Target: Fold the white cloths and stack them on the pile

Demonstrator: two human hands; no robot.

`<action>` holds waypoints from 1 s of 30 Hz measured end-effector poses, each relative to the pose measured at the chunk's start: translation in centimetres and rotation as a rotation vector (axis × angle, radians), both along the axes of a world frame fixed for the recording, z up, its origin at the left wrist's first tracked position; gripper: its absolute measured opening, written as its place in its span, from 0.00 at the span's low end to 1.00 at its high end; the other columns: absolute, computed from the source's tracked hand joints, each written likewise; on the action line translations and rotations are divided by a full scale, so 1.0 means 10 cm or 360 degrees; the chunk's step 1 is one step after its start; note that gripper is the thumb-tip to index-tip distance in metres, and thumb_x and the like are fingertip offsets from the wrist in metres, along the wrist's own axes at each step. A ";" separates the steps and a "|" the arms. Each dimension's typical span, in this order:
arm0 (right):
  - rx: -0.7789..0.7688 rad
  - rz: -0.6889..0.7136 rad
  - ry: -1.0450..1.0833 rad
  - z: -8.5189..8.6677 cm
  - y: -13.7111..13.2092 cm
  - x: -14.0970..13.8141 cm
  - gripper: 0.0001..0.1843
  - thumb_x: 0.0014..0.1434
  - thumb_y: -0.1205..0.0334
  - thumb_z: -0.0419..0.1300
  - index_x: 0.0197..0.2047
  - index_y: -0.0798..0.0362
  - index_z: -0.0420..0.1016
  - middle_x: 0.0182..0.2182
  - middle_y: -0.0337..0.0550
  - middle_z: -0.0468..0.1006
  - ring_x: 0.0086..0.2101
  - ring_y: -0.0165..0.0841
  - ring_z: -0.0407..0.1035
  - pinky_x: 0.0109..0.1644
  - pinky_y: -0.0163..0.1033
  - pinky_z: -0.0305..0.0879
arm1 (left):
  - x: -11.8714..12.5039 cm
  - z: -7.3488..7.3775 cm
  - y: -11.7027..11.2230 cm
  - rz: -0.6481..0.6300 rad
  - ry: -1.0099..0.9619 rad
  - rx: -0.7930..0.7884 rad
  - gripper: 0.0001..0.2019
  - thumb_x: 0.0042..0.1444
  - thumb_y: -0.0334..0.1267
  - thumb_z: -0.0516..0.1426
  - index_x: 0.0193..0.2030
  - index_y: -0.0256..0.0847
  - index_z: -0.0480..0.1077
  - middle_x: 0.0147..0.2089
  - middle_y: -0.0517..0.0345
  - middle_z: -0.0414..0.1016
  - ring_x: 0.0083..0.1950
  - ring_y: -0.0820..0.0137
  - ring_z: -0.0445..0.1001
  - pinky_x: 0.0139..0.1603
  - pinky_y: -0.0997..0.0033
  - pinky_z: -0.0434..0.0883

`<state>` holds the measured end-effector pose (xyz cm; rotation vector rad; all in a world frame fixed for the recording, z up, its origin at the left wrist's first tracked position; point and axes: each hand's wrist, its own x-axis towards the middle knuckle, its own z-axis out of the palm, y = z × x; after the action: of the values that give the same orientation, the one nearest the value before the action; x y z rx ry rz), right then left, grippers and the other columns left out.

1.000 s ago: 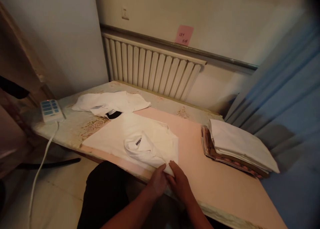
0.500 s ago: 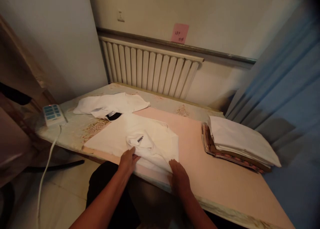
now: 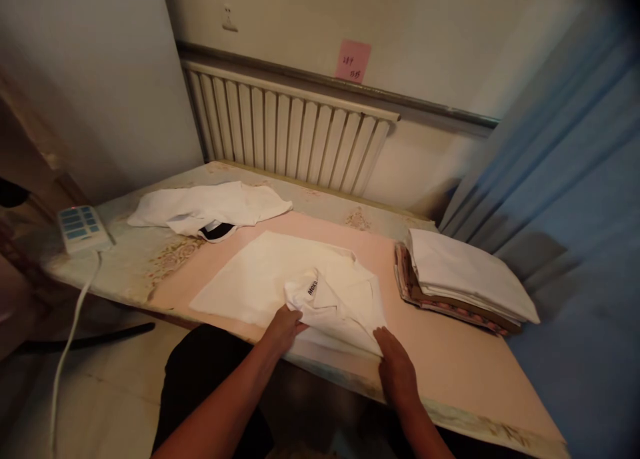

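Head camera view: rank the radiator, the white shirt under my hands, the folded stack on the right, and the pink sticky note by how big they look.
1. radiator
2. white shirt
3. folded stack
4. pink sticky note
The radiator and shirt look close; the shirt lies nearer the camera, so that pair is unsure.

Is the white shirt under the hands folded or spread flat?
Partly folded: the white shirt has its right part doubled over into a bunched layer, the rest lying flat. Left hand and right hand grip its near edge.

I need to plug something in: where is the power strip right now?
In the head view the power strip sits at the table's far left corner, left of the crumpled white shirt, its white cord hanging off the edge.
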<state>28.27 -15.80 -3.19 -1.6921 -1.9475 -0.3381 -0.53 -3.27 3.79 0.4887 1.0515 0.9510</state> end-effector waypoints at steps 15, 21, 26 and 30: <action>0.0034 -0.0062 0.0162 -0.11 -0.12 0.08 0.38 0.47 0.77 0.47 0.62 0.53 0.66 0.60 0.47 0.69 0.60 0.41 0.62 0.64 0.55 0.62 | -0.17 0.22 0.11 -0.0054 0.0447 0.0139 0.12 0.44 0.27 0.58 0.38 0.40 0.70 0.36 0.57 0.79 0.37 0.71 0.77 0.41 0.72 0.75; 0.0001 -0.0092 0.0188 -0.11 -0.15 0.05 0.38 0.48 0.78 0.47 0.62 0.52 0.66 0.61 0.46 0.68 0.61 0.40 0.61 0.65 0.55 0.60 | -0.25 0.11 0.12 -0.0012 0.0669 0.0164 0.10 0.44 0.25 0.54 0.35 0.39 0.67 0.34 0.57 0.76 0.33 0.72 0.76 0.38 0.71 0.76; 0.0021 -0.0091 0.0180 -0.13 -0.14 0.05 0.38 0.48 0.78 0.47 0.62 0.53 0.66 0.60 0.47 0.68 0.61 0.40 0.60 0.65 0.55 0.60 | -0.33 0.06 0.13 0.0048 0.0962 0.0293 0.17 0.48 0.28 0.55 0.47 0.38 0.67 0.40 0.54 0.74 0.40 0.67 0.76 0.46 0.61 0.75; 0.0020 -0.0104 0.0186 -0.12 -0.14 0.05 0.37 0.48 0.78 0.47 0.61 0.53 0.67 0.60 0.47 0.69 0.61 0.40 0.61 0.64 0.55 0.61 | -0.40 0.11 0.03 0.0070 0.1457 0.1012 0.22 0.52 0.32 0.55 0.55 0.39 0.65 0.55 0.47 0.69 0.57 0.59 0.67 0.62 0.51 0.63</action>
<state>28.74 -17.19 -4.44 -1.7308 -1.8057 -0.2685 -4.51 -2.95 4.85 1.5296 1.5577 1.1197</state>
